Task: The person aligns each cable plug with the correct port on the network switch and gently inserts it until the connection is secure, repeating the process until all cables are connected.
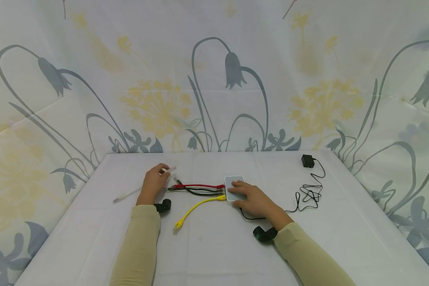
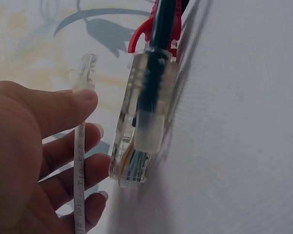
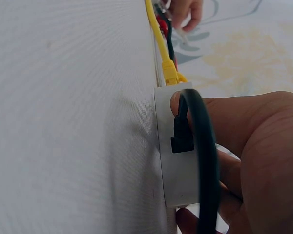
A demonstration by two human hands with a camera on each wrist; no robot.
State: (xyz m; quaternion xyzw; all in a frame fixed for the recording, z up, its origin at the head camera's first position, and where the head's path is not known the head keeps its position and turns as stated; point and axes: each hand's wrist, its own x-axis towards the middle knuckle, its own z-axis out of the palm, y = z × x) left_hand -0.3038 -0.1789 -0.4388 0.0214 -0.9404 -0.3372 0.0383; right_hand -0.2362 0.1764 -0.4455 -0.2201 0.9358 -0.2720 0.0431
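My left hand (image 1: 153, 183) pinches a white network cable (image 2: 79, 165) just behind its clear plug (image 2: 89, 66), the rest of the cable trailing left across the table. My right hand (image 1: 254, 200) grips a small white network switch (image 1: 234, 178), with the thumb on its side and fingers over its top. A black power lead (image 3: 183, 131) is plugged into the switch's side. From its left edge run a red cable (image 1: 200, 185), black cables (image 1: 200, 194) and a yellow cable (image 1: 199, 202). Beside the left hand lie the loose clear plugs (image 2: 136, 97) of the dark cables.
A black power adapter (image 1: 308, 161) lies at the back right of the white table (image 1: 207, 258), its thin black cord (image 1: 310, 194) tangled in front of it. Behind the table hangs a flower-patterned curtain (image 1: 214, 119).
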